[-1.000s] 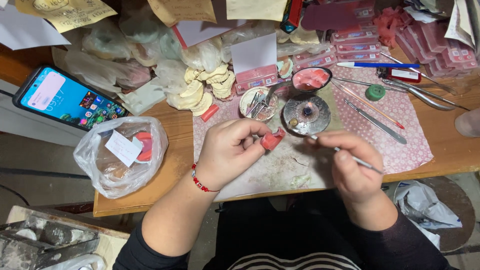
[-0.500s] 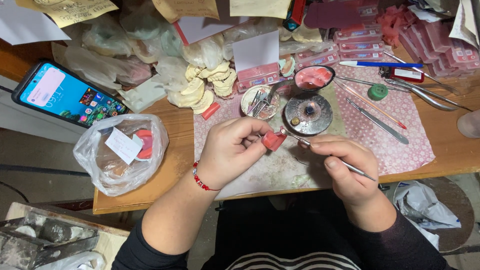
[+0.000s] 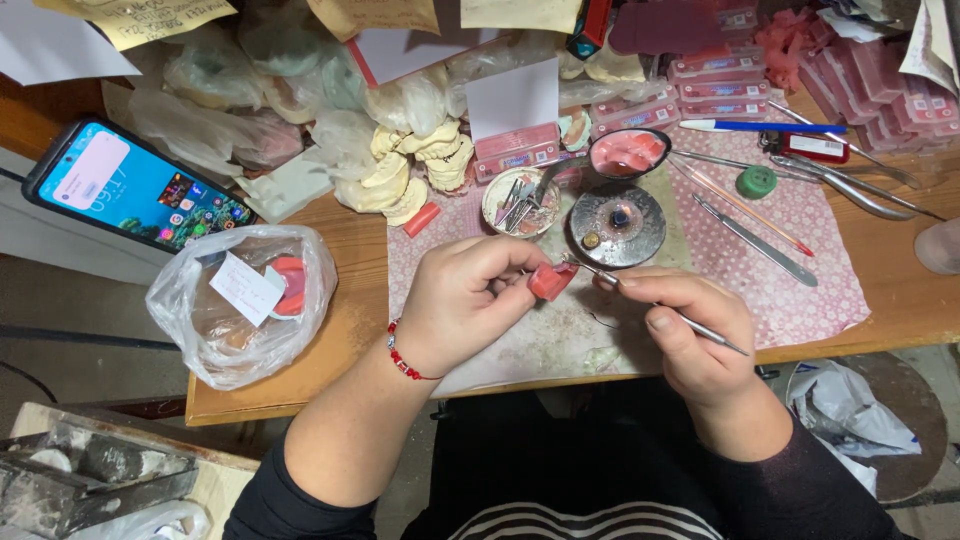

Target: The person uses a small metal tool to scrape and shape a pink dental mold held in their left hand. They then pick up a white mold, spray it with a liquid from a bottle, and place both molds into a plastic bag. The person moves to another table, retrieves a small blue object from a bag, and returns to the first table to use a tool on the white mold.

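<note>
Close over the desk [image 3: 300, 395], left hand [image 3: 465, 300] pinches a pink wax block [image 3: 552, 281] steady so right hand [image 3: 685, 325], clamped pen-style on a thin metal tool [image 3: 660, 308], can work its tip against it.

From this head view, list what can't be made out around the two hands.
- Pink wax piece: mostly covered by the left hand; its full shape is hidden.
- Tip of the thin metal tool in the right hand: too small to tell whether it touches the wax.
- Contents of the plastic bag: blurred by the film and a paper slip.
- Small metal bowl: its tools are too small to identify.
</note>
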